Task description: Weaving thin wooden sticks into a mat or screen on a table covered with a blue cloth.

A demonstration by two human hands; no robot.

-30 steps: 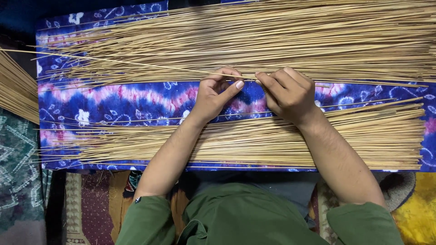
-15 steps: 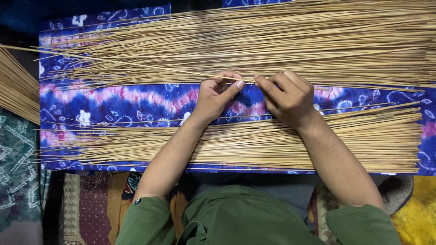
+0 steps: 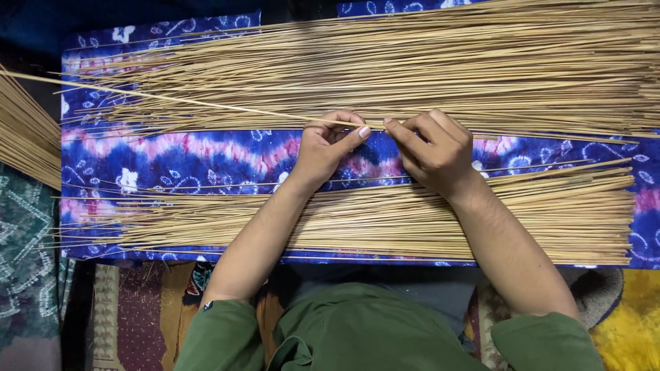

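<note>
A blue and pink patterned cloth lies across the view. On its far side rests a large pile of thin pale sticks; a smaller, neater pile of the same sticks lies on its near side. My left hand pinches one long thin stick that slants away up to the left, raised over the far pile. My right hand sits right next to it, fingers curled at the near edge of the far pile, pinching the same stick's end as far as I can see.
Another bundle of sticks lies at the left edge, off the cloth. Patterned rugs cover the floor at the left and below. My green sleeves fill the bottom, and a yellow cloth sits at the bottom right.
The long stick in my left hand has swung its far end higher over the back pile. Both hands stay almost in place, fingers shifting slightly.
</note>
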